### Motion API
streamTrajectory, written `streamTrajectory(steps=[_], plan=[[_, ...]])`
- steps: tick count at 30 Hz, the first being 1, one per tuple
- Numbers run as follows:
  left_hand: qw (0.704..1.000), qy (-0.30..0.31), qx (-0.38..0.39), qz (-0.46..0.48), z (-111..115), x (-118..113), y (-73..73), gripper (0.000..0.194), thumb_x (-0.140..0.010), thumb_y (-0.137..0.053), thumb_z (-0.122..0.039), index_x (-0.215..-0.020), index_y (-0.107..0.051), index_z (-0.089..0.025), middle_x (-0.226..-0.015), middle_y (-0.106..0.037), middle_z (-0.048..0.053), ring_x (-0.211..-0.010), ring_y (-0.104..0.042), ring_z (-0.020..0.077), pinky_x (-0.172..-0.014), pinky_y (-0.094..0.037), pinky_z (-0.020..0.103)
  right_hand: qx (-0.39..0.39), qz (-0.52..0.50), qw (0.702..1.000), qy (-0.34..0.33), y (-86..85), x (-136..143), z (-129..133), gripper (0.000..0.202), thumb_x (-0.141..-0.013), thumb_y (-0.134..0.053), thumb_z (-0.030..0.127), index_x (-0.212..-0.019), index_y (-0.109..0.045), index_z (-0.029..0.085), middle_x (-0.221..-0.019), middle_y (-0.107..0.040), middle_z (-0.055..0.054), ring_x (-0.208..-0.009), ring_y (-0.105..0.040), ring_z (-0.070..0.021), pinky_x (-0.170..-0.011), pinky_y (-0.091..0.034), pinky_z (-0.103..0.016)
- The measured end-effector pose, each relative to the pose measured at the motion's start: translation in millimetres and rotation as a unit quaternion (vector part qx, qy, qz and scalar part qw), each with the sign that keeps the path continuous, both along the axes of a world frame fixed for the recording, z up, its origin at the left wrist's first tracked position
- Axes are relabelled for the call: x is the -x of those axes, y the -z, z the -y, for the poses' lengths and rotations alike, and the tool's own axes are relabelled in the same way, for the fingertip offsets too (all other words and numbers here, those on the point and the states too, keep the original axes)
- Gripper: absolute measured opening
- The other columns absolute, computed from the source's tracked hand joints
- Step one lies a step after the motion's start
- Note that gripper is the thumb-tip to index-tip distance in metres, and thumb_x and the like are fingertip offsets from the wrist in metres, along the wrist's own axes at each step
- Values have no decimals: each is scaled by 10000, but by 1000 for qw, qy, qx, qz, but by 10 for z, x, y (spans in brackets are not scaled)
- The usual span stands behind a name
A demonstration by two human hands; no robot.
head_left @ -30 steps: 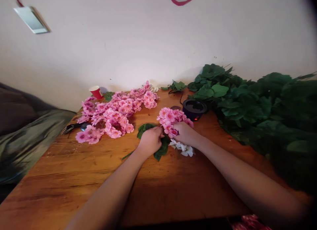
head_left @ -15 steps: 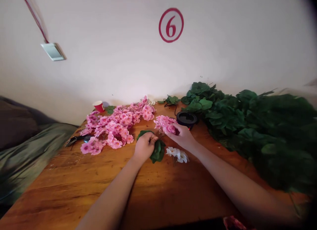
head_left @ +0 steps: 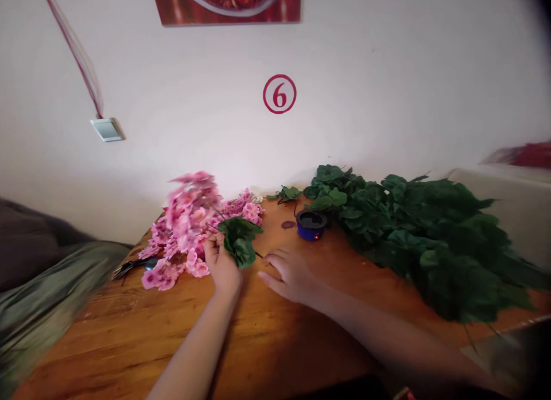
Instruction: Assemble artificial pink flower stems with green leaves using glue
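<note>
Flower spray [head_left: 193, 208] leans in the upright left hand [head_left: 222, 265], right hand [head_left: 290, 272] pointing leftward.

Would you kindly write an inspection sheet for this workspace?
Surface: wooden table with a dark round patch.
Work items: flower spray with pink blossoms and green leaves; pink flower pile, left; green foliage heap, right; pot with lit red light.
Clutter: dark object by the left edge, unclear.
Hands: left hand holds the spray; right hand at its stem end, contact unclear.
Cables: dark cord behind the pot; red wire to a wall switch.
Surroundings: wall, red circled 6, part of a picture; dark cloth at left.
</note>
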State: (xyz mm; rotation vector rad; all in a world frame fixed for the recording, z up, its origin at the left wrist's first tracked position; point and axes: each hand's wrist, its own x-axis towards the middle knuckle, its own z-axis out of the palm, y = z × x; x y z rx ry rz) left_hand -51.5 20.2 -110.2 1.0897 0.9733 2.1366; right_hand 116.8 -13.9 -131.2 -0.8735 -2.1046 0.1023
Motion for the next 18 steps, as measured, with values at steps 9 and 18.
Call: streamTrajectory(steps=[9,18], plan=[[995,-8,-34,88,219,-200,-240,265,-784,-714,-319,-814,-470,-220,-751,-557,-66,-637,-552,84,-645,-497,204,-6,-47,993,111,168,-116,-269,210,-994,-459,334,-1047,-570,164,-1002,-620,-107,-961,-542,-225,-869,-443,-364],[995,-64,-59,45,138,-92,-211,225,-804,-699,-306,-870,-502,-220,-831,-558,-63,-734,-559,72,-728,-493,179,20,86,995,43,294,-254,-461,378,-1052,-309,346,-801,-542,188,-726,-581,-21,-713,-500,-166,-716,-350,-315]])
